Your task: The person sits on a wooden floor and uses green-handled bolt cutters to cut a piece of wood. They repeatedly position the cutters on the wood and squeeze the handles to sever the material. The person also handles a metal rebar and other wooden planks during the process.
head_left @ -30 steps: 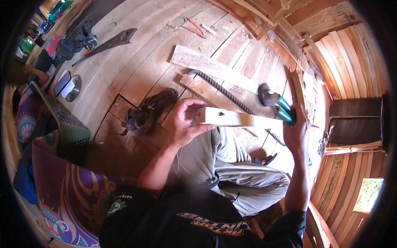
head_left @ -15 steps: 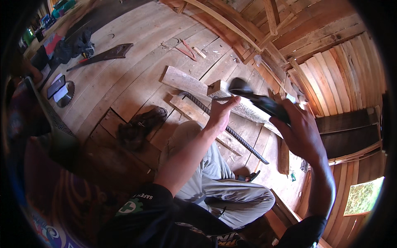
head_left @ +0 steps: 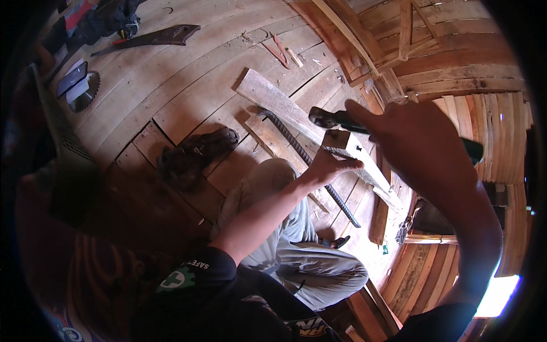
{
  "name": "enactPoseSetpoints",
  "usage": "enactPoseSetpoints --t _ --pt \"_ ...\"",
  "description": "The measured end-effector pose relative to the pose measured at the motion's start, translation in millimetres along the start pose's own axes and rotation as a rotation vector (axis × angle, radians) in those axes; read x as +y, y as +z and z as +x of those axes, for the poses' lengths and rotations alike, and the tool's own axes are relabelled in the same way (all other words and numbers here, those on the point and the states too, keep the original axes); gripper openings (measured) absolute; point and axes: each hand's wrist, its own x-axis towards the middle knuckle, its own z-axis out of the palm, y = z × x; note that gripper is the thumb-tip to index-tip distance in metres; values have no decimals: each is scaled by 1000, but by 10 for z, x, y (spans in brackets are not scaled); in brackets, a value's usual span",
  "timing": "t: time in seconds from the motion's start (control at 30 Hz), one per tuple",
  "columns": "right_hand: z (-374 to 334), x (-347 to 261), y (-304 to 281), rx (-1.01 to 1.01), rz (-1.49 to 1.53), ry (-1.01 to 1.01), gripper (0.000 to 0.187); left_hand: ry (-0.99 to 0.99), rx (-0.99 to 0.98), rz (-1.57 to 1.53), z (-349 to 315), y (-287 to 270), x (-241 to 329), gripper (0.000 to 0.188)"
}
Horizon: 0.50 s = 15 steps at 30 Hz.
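Note:
My left hand (head_left: 330, 170) is closed on the near end of a squared wooden beam (head_left: 373, 174), its thumb along the side face. A dark notch or hole shows in that face, close to the end. Above the beam, my right hand (head_left: 407, 134) grips a hammer (head_left: 347, 122) with a dark metal head and a black and green handle. The hammer's head is apart from the wood, just beyond the beam's end. A ribbed steel bar (head_left: 302, 149) lies below the beam, near my left hand.
Loose planks (head_left: 273, 100) lie on the wooden floor. A dark crumpled item (head_left: 199, 151) sits left of my knee. Farther off are a handsaw (head_left: 154, 39), a circular saw blade (head_left: 85, 94), a phone (head_left: 72, 78) and red-handled pliers (head_left: 277, 54). Board walls stand at right.
The hammer has lost its motion blur and my right hand has risen to the right. My left hand sits lower against the beam's side. The whole view has shifted.

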Motion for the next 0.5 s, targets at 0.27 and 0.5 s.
enactPoseSetpoints --t 0.27,0.5 --pt "-46 -91 -64 -156 72 -4 41 -20 -187 114 -36 99 9 81" --pt "-90 -181 -125 -73 66 34 51 2 -85 213 -52 106 82 78"
